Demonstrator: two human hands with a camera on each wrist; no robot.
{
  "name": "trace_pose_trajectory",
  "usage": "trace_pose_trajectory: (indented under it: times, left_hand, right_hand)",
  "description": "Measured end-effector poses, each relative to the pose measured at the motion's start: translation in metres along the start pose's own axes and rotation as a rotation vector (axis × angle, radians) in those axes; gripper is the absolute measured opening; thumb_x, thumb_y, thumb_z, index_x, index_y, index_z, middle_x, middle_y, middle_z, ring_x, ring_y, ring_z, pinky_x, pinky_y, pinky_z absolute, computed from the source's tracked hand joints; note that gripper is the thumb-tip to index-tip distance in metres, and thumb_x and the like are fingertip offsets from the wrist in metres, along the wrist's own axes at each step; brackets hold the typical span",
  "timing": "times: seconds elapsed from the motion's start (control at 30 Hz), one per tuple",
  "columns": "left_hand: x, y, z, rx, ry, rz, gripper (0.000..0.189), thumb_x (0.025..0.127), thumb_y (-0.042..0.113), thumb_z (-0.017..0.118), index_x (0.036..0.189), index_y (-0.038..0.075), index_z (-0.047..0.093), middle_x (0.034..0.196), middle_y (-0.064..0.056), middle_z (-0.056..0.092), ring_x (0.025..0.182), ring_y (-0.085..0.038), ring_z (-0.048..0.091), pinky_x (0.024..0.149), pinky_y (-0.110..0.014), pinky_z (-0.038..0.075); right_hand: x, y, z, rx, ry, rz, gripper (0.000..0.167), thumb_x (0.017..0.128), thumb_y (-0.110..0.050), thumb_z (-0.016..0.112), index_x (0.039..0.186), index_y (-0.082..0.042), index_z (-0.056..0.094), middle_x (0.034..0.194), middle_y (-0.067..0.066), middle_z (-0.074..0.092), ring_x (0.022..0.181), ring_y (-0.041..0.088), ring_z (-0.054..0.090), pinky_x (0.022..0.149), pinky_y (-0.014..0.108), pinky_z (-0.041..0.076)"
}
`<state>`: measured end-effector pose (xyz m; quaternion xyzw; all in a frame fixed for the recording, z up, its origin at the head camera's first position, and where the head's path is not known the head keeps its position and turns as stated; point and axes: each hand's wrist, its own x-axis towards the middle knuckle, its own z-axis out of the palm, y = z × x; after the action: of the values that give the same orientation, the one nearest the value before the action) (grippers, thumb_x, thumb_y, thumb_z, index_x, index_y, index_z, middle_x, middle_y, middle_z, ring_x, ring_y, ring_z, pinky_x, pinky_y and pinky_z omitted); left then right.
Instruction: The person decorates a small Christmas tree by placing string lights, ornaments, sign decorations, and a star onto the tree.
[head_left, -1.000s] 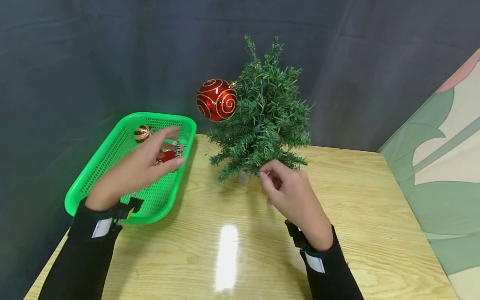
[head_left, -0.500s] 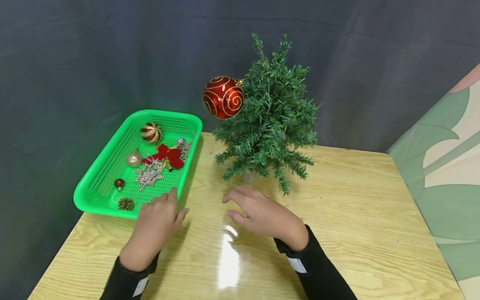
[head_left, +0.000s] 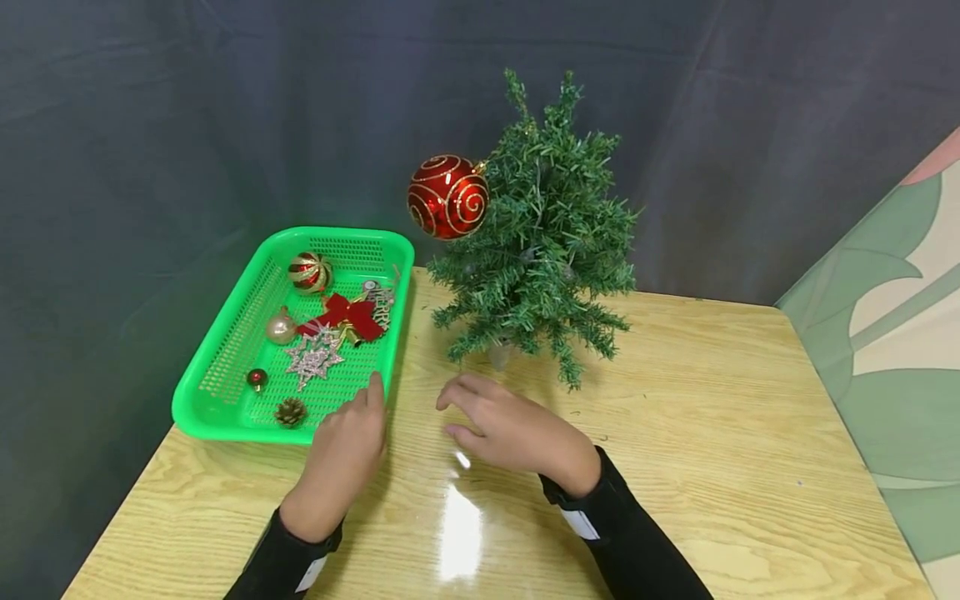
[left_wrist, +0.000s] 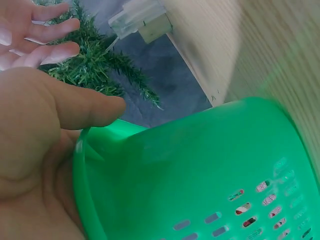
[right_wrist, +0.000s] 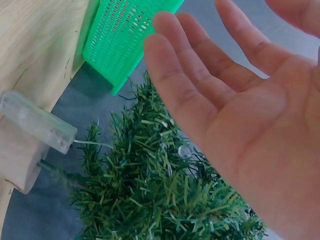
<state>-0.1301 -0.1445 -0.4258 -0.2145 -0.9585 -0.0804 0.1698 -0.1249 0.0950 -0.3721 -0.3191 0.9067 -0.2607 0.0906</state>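
Observation:
My left hand (head_left: 348,446) grips the near right corner of a green plastic basket (head_left: 217,350); in the left wrist view the thumb lies by the rim, and part of the fingers is hidden behind the basket wall (left_wrist: 165,155). In the basket lie a red bow (head_left: 352,317), a glittery silver snowflake (head_left: 315,356), a pine cone (head_left: 290,412) and several bauble ornaments. My right hand (head_left: 517,425) holds nothing, its fingers loosely bent, in front of a small artificial Christmas tree (head_left: 536,242). A big red bauble (head_left: 448,198) with gold swirls hangs at the tree's upper left.
The wooden table (head_left: 712,433) extends to the right of the tree. A dark cloth (head_left: 225,108) hangs behind it. At the tree's foot sits a clear plastic box (right_wrist: 37,120) with a thin wire running into the branches.
My left hand has left the space over the basket, taken hold of its near corner and shifted it slightly right. My right hand has moved down and left from the lower branches.

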Motion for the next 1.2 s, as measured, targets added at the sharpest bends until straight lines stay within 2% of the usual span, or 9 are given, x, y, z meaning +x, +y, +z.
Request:
trace_pose_trajectory:
  times: [0.2,0.3,0.47,0.63,0.77,0.9,1.0,1.1,1.2]
  left_hand:
    - [-0.003,0.006,0.000,-0.040,-0.007,0.031,0.054,0.092,0.007,0.077,0.136,-0.015,0.054,0.100,-0.024,0.073,0.072,-0.033,0.072,0.056,-0.044,0.057]
    - [-0.004,0.009,0.002,-0.038,0.009,0.061,0.054,0.092,0.008,0.077,0.136,-0.014,0.055,0.097,-0.021,0.073,0.071,-0.031,0.072,0.055,-0.041,0.056]
    - [-0.001,0.014,0.006,-0.036,0.039,0.109,0.055,0.091,0.012,0.080,0.135,-0.011,0.058,0.090,-0.017,0.073,0.066,-0.027,0.071,0.049,-0.037,0.054]
    - [-0.001,0.019,0.007,-0.048,0.030,0.137,0.058,0.090,0.016,0.082,0.136,-0.011,0.058,0.090,-0.015,0.074,0.068,-0.026,0.072,0.051,-0.035,0.056]
    - [-0.003,0.015,0.000,-0.108,-0.019,0.149,0.056,0.093,0.019,0.079,0.136,-0.011,0.060,0.097,-0.017,0.077,0.080,-0.029,0.076,0.062,-0.039,0.061]
    - [-0.004,0.001,-0.016,-0.161,-0.090,0.158,0.049,0.097,0.027,0.075,0.130,-0.008,0.065,0.108,-0.020,0.076,0.093,-0.034,0.076,0.075,-0.047,0.062]
    - [0.001,-0.019,-0.038,-0.152,-0.129,0.147,0.046,0.098,0.030,0.072,0.126,-0.006,0.068,0.113,-0.022,0.075,0.099,-0.037,0.074,0.080,-0.051,0.061]
    - [0.019,-0.046,-0.068,-0.124,-0.202,0.108,0.045,0.100,0.027,0.070,0.130,-0.005,0.064,0.111,-0.022,0.072,0.097,-0.040,0.072,0.077,-0.053,0.059]
    - [0.049,-0.076,-0.093,-0.123,-0.361,0.030,0.053,0.103,0.027,0.064,0.146,-0.002,0.051,0.126,-0.030,0.063,0.108,-0.046,0.066,0.081,-0.056,0.056]
  right_hand:
    - [0.001,0.000,-0.001,-0.012,0.003,-0.006,0.028,0.106,-0.024,0.060,0.132,-0.012,0.059,0.135,0.006,0.058,0.107,0.019,0.063,0.084,0.030,0.056]
    - [0.009,0.001,0.006,-0.054,0.057,-0.043,0.036,0.105,-0.021,0.061,0.139,-0.012,0.056,0.145,0.010,0.056,0.126,0.024,0.060,0.099,0.036,0.055]
    - [0.030,0.001,0.021,-0.206,0.193,-0.117,0.047,0.103,-0.011,0.059,0.149,-0.008,0.053,0.163,0.017,0.040,0.148,0.033,0.043,0.119,0.046,0.040]
    - [0.043,0.008,0.032,-0.266,0.144,-0.066,0.047,0.107,-0.013,0.050,0.152,-0.004,0.049,0.167,0.017,0.031,0.151,0.036,0.039,0.120,0.049,0.037]
    - [0.048,0.013,0.037,-0.268,0.110,-0.029,0.049,0.108,-0.014,0.047,0.156,-0.004,0.044,0.169,0.015,0.028,0.152,0.034,0.038,0.119,0.048,0.038]
    - [0.049,0.009,0.038,-0.296,0.117,-0.019,0.048,0.108,-0.016,0.047,0.155,-0.004,0.045,0.168,0.016,0.029,0.151,0.033,0.040,0.119,0.046,0.040]
    - [0.048,0.002,0.035,-0.352,0.131,-0.015,0.046,0.109,-0.021,0.049,0.152,-0.005,0.049,0.165,0.018,0.036,0.147,0.034,0.046,0.117,0.045,0.042]
    - [0.048,-0.007,0.030,-0.426,0.189,-0.041,0.042,0.107,-0.020,0.054,0.146,-0.006,0.056,0.155,0.018,0.049,0.138,0.032,0.055,0.114,0.041,0.046]
    - [0.054,-0.015,0.025,-0.491,0.272,-0.115,0.035,0.105,-0.018,0.057,0.138,-0.006,0.064,0.140,0.014,0.061,0.126,0.028,0.061,0.107,0.037,0.049]
